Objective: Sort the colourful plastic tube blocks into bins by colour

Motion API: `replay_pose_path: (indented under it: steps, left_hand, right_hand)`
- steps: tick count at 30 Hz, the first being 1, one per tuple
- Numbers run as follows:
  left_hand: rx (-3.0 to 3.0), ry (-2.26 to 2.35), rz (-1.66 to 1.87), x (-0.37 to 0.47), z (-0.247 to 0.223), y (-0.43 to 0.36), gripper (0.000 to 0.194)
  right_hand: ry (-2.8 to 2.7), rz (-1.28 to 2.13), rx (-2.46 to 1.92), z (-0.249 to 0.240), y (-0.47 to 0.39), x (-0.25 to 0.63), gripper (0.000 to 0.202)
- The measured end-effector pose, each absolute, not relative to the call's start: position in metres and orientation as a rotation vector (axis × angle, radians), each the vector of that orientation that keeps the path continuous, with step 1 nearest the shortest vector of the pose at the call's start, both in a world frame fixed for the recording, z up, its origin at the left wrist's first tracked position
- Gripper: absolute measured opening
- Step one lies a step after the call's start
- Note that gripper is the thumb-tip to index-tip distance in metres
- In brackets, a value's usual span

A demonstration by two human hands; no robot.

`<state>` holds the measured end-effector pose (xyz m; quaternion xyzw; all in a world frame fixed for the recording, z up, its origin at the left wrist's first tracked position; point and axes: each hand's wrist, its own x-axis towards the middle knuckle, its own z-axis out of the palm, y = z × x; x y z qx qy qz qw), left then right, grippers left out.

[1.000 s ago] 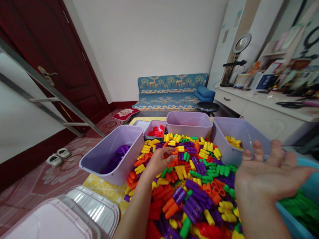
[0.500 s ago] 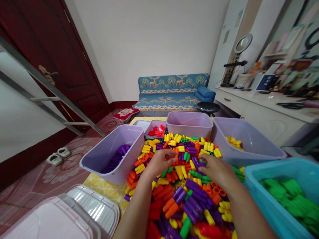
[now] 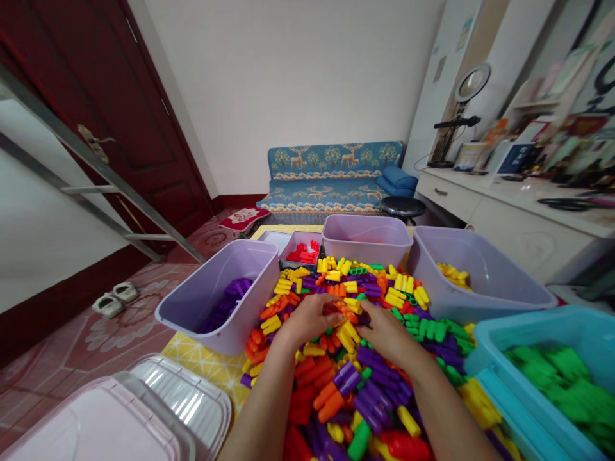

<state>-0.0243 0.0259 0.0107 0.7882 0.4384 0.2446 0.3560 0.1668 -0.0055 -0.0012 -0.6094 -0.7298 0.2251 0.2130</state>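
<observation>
A heap of plastic pieces (image 3: 379, 378) in purple, orange, yellow, green and red covers the middle of the table. My left hand (image 3: 314, 318) rests over the heap, its fingers curled toward orange pieces; what its fingertips hold, if anything, is hidden. Close beside it on the right, my right hand (image 3: 379, 326) reaches in among yellow and orange pieces, its fingertips partly hidden. Purple pieces (image 3: 228, 304) lie in the left lilac bin (image 3: 245, 339), yellow ones (image 3: 453, 275) in the right lilac bin (image 3: 494, 291), green ones (image 3: 562, 378) in the turquoise bin (image 3: 500, 352).
A small box (image 3: 288, 259) holds red pieces, beside a lilac bin (image 3: 368, 237) at the back. Clear and pale lids (image 3: 182, 397) are stacked at the front left. A patterned sofa (image 3: 331, 176) and a black stool (image 3: 402, 206) stand beyond the table.
My right hand has moved left, close to my left hand, uncovering green and purple pieces on the right. My left hand has shifted only slightly.
</observation>
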Motion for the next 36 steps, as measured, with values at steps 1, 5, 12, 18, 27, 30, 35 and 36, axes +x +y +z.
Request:
replay_pose_path:
  steps: [1, 5, 12, 18, 27, 30, 35, 36]
  left_hand:
    - [2.017, 1.129, 0.637, -0.024, 0.011, 0.026, 0.044]
    - [1.908, 1.016, 0.705, -0.023, 0.015, 0.025, 0.057]
    - [1.858, 0.914, 0.858, -0.023, 0.028, 0.025, 0.035]
    - [1.719, 0.907, 0.913, -0.022, 0.022, 0.025, 0.031]
    - [1.521, 0.865, 0.977, -0.018, 0.032, 0.02, 0.029]
    - [1.454, 0.82, 0.983, -0.017, 0.03, 0.02, 0.033]
    - [1.475, 0.894, 0.964, -0.015, 0.027, 0.02, 0.034]
    - [1.49, 0.892, 0.963, -0.015, 0.028, 0.02, 0.035]
  right_hand:
    - [-1.991, 0.658, -1.631, -0.001, -0.006, 0.164, 0.035]
    - [-1.867, 0.748, -1.451, 0.0, -0.005, 0.156, 0.043]
    - [-1.714, 0.807, -1.336, 0.005, -0.007, 0.151, 0.046]
    - [-1.639, 0.758, -1.322, 0.009, -0.007, 0.152, 0.042]
    - [-1.473, 0.823, -1.276, 0.019, -0.007, 0.152, 0.036]
    - [-1.466, 0.805, -1.275, 0.019, -0.006, 0.152, 0.04]
    - [-1.503, 0.763, -1.311, 0.019, -0.008, 0.152, 0.039]
    - [-1.498, 0.763, -1.309, 0.02, -0.008, 0.152, 0.038]
